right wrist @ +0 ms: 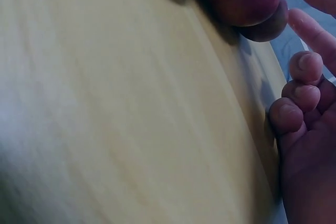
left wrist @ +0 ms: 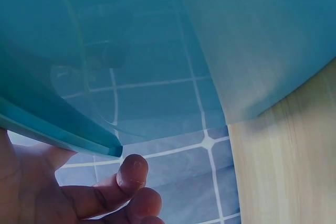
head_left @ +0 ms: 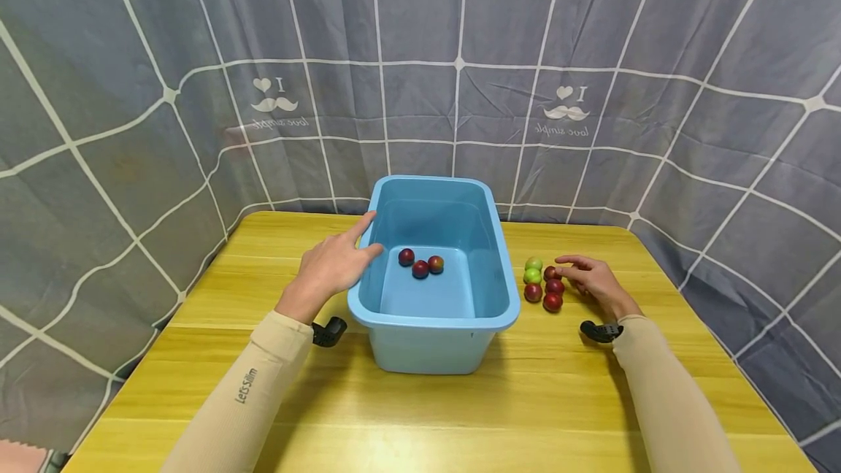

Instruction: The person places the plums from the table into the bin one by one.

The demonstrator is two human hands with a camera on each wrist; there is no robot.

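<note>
My left hand (head_left: 335,263) rests at the left rim of a blue plastic basin (head_left: 427,323), index finger straight along the rim and thumb across it. In the left wrist view, other fingers (left wrist: 135,174) hang loosely outside the basin wall. Three dark red plums (head_left: 420,269) lie together on the basin's floor. Right of the basin, my right hand (head_left: 594,285) reaches over a small group of fruit, index finger and thumb extended at the farthest red plum (head_left: 550,273). In the right wrist view, a fingertip is right at a dark plum (right wrist: 265,27); the lower fingers are bent.
Beside that plum lie several other red plums (head_left: 553,302) and two round green fruits (head_left: 532,277). Everything stands on a yellow wood-grain table (head_left: 420,414). A grey curtain with white grid lines (head_left: 420,108) encloses its back and sides.
</note>
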